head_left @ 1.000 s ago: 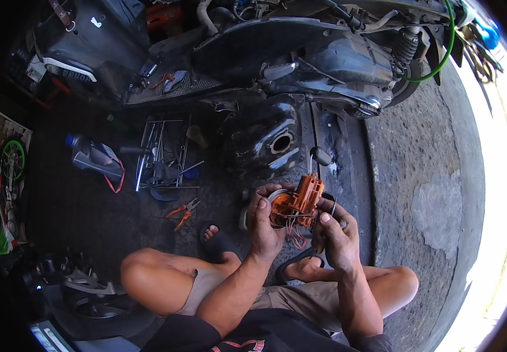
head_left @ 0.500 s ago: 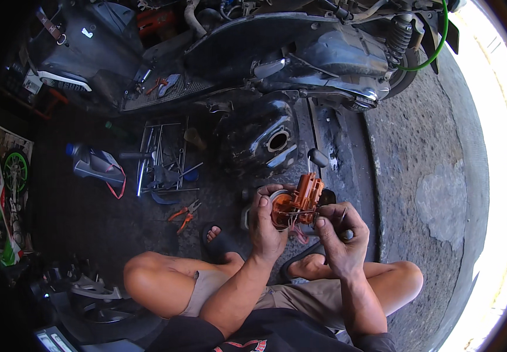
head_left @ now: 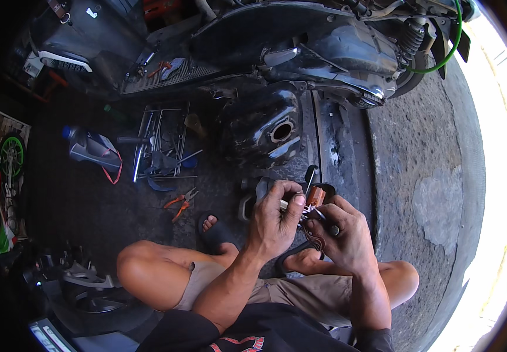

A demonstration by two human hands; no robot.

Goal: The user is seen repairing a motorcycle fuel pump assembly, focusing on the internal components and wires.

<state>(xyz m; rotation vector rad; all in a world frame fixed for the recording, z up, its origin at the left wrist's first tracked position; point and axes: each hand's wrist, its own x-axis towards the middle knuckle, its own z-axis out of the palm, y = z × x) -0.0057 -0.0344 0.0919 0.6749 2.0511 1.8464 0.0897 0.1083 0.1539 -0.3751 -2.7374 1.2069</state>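
My left hand (head_left: 274,223) is closed on an orange plastic pump-like assembly (head_left: 316,195), its thumb pressed near the top, with a black float (head_left: 311,172) on a thin arm sticking up. My right hand (head_left: 346,237) is closed on a slim tool (head_left: 333,230), its pale tip among small parts at the assembly. Thin wires (head_left: 315,239) hang below my fingers, and much of the assembly is hidden by both hands. Just beyond them lies a black metal fuel tank (head_left: 247,132) with a round opening.
A dark scooter (head_left: 218,41) spans the top. To the left are a bottle (head_left: 92,146), a rack of tools (head_left: 177,175) and orange-handled pliers (head_left: 182,205). My bent legs (head_left: 153,273) are below. Rough concrete (head_left: 406,152) lies at the right, a wheel (head_left: 95,299) at lower left.
The orange assembly has been turned and tipped, so less of it shows. My left hand has risen rightward, thumb now on top. My right hand's tool now points in toward the assembly.
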